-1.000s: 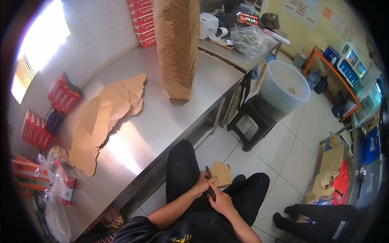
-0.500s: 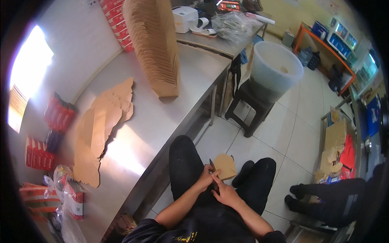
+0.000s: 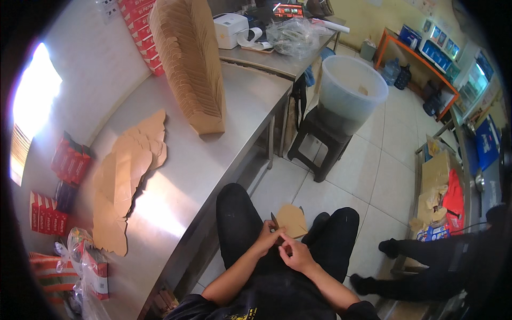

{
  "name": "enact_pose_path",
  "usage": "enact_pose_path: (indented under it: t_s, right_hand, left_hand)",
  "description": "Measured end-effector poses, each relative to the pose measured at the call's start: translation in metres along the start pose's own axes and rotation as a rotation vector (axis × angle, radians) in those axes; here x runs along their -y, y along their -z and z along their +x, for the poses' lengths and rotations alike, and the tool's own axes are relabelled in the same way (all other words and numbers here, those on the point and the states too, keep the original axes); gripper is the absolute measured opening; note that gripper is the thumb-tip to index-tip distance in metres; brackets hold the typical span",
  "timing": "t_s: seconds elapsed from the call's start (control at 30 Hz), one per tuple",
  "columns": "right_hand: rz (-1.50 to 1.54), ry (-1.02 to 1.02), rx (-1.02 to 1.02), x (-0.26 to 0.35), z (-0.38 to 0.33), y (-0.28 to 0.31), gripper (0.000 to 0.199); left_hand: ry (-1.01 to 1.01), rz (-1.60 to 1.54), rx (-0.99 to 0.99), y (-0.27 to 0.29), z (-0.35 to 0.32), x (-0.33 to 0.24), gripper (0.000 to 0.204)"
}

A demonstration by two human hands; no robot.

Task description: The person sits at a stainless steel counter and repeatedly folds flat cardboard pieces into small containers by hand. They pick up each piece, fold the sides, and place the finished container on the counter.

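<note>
While hands stay at cardboard, co-worker's feet parted.

1. A bright window glows in the white wall at left
2. A metal table stands below, glare on its top
3. A second metal table adjoins its far end
4. Pale square tiles cover the floor
5. A black stool stands on them
6. A yellow wall closes the back, an orange-edged shelf near it
</note>
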State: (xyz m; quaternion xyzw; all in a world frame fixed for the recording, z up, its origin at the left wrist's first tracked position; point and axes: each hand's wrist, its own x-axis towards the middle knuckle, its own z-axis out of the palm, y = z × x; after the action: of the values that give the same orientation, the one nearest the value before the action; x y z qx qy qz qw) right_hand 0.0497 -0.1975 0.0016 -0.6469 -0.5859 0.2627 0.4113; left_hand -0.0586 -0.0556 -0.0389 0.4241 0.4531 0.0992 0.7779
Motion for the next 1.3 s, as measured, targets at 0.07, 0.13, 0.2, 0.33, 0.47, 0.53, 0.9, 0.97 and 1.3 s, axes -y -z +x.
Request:
enact_pose_path:
  t_s: [0.07,0.13,0.2,0.33,0.47,0.53,0.9,0.97,1.3]
  right_hand:
    - [-0.088,0.111,-0.170,-0.005,-0.002,-0.004,0.082]
    - [-0.186,0.050,-0.054,-0.001,0.001,-0.006,0.082]
    - [-0.286,-0.182,0.349,0.011,0.008,-0.005,0.082]
    - [-0.131,-0.128,0.302,0.013,0.016,0.004,0.081]
    - [0.004,-0.089,0.185,0.004,0.011,-0.001,0.078]
    - [-0.017,0.013,-0.005,0.002,0.005,-0.004,0.075]
    - [-0.181,-0.111,0.312,0.002,0.016,-0.007,0.083]
    - [-0.145,-0.089,0.267,0.001,0.012,-0.013,0.083]
    - [-0.124,-0.067,0.251,0.001,0.013,-0.011,0.079]
  left_hand:
    - [-0.048,-0.042,-0.019,-0.002,-0.004,0.003,0.069]
    - [-0.025,-0.074,-0.011,0.000,-0.001,0.000,0.067]
    - [0.019,-0.091,-0.038,0.002,-0.003,0.001,0.065]
    - [0.021,-0.049,-0.075,0.008,0.006,0.010,0.071]
    - [0.055,-0.019,-0.054,0.002,0.006,0.003,0.075]
    - [0.063,-0.043,-0.046,-0.004,-0.003,-0.007,0.077]
    - [-0.013,-0.020,-0.069,0.000,0.003,0.004,0.077]
    - [-0.023,-0.018,-0.067,-0.001,0.003,0.006,0.078]
    - [0.005,0.009,-0.049,0.000,0.006,0.007,0.082]
